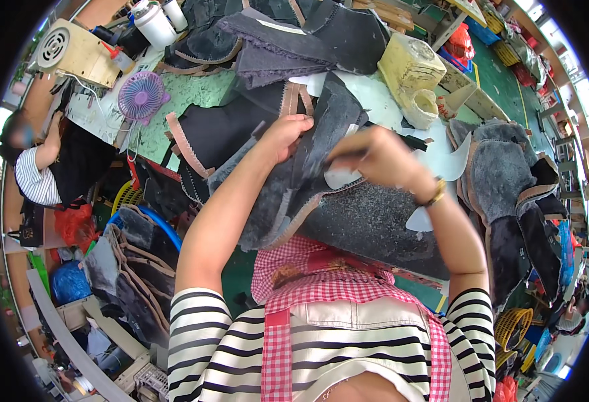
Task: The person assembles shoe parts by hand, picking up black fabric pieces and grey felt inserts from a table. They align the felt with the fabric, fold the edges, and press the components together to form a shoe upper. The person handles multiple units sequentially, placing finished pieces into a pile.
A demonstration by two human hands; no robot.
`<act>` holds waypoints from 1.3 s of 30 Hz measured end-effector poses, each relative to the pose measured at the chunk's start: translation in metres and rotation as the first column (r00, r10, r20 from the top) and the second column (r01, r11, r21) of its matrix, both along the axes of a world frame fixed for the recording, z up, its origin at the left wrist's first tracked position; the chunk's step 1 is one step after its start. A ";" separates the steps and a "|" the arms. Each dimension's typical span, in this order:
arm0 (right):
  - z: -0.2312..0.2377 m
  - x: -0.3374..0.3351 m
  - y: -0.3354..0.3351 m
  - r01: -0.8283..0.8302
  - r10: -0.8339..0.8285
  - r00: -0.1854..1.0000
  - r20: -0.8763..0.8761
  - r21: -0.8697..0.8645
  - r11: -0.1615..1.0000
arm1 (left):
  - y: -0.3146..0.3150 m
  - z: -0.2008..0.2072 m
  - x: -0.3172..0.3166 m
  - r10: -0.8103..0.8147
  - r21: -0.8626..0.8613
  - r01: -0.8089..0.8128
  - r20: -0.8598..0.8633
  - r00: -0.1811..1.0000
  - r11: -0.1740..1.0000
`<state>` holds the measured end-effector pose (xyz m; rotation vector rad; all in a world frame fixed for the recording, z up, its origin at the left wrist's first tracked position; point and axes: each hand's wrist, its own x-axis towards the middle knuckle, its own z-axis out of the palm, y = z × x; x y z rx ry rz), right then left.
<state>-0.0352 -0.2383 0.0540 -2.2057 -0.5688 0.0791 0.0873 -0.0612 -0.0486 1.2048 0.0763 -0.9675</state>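
Across the workbench in front of me lies a dark grey fleece-lined boot upper (268,208) with tan edging and zipper teeth along its border. My left hand (286,137) is closed, pinching the upper's edge between thumb and fingers. Over the same piece, my right hand (378,157) is curled and blurred by motion. A dark narrow thing shows at its fingers; its kind is unclear. Below that hand, a white patch (343,177) sits against the upper. Another black piece with a tan zipper strip (186,149) lies to the left.
Stacked dark fleece pieces (281,50) lie at the bench's back, near a crusted yellowish container (412,63). A purple fan (142,97) and white bottle (152,25) stand back left. More boot uppers (502,171) hang at right. A person (43,161) sits at left.
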 end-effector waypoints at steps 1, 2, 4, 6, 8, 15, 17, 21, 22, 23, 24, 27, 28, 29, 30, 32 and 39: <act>-0.018 -0.007 0.015 -0.136 0.130 0.983 0.129 0.042 0.990 | -0.004 0.001 -0.001 -0.027 0.017 0.027 0.008 1.000 1.000; -0.021 -0.014 0.027 -0.175 0.164 0.964 0.208 0.036 0.984 | -0.004 0.004 -0.001 -0.044 0.039 0.043 0.019 0.999 0.998; -0.013 -0.017 0.033 -0.236 0.223 0.953 0.206 0.041 0.971 | -0.004 0.003 0.000 -0.078 0.061 0.075 0.038 0.996 0.995; -0.008 -0.019 0.038 -0.289 0.269 0.942 0.200 0.078 0.954 | -0.002 0.001 0.000 -0.072 0.053 0.071 0.006 0.997 0.996; -0.007 -0.021 0.046 -0.309 0.269 0.937 0.223 0.168 0.936 | -0.004 -0.005 0.004 -0.073 0.032 0.073 0.001 0.997 0.997; -0.003 -0.006 0.020 0.419 -0.419 0.908 0.017 0.009 0.908 | 0.000 -0.012 0.006 -0.101 0.074 0.095 0.084 0.991 0.993; -0.008 -0.015 0.029 0.205 -0.225 0.936 0.271 0.101 0.974 | -0.003 -0.010 0.005 -0.098 0.039 0.097 0.026 0.995 0.995; -0.016 -0.046 0.069 -0.311 0.318 0.908 0.272 -0.067 0.948 | -0.008 -0.008 0.000 -0.074 0.078 0.071 0.030 0.997 0.994; -0.014 -0.046 0.069 -0.319 0.310 0.921 0.234 0.002 0.948 | -0.007 -0.007 0.000 -0.069 0.074 0.067 0.030 0.997 0.995; -0.007 -0.047 0.067 -0.321 0.303 0.933 0.195 0.070 0.944 | -0.006 -0.006 -0.001 -0.066 0.069 0.064 0.030 0.997 0.996; 0.002 -0.048 0.063 -0.318 0.297 0.942 0.154 0.139 0.938 | -0.005 -0.005 -0.003 -0.064 0.064 0.062 0.030 0.997 0.996; 0.076 -0.038 -0.009 0.468 -0.415 0.878 -0.241 0.242 0.850 | 0.001 -0.009 -0.004 -0.122 0.001 0.123 0.137 0.983 0.992; 0.081 -0.028 -0.045 0.546 -0.538 0.837 -0.105 0.237 0.803 | -0.002 0.007 -0.013 -0.072 0.051 0.063 0.198 0.978 0.997; 0.083 -0.017 -0.084 0.619 -0.645 0.763 0.039 0.244 0.747 | -0.004 0.022 -0.025 -0.025 0.090 0.001 0.264 0.964 0.996; 0.089 -0.007 -0.116 0.698 -0.705 0.697 0.129 0.100 0.709 | -0.003 0.021 -0.028 -0.043 0.102 0.000 0.421 0.906 0.995; 0.078 0.013 -0.162 0.805 -0.769 0.589 0.250 -0.102 0.584 | -0.007 0.010 -0.036 -0.062 0.142 -0.039 0.645 0.762 0.989; 0.025 0.028 -0.172 0.849 -0.671 0.415 0.614 0.003 0.528 | -0.014 0.037 -0.078 -0.221 0.352 -0.181 0.836 0.502 0.918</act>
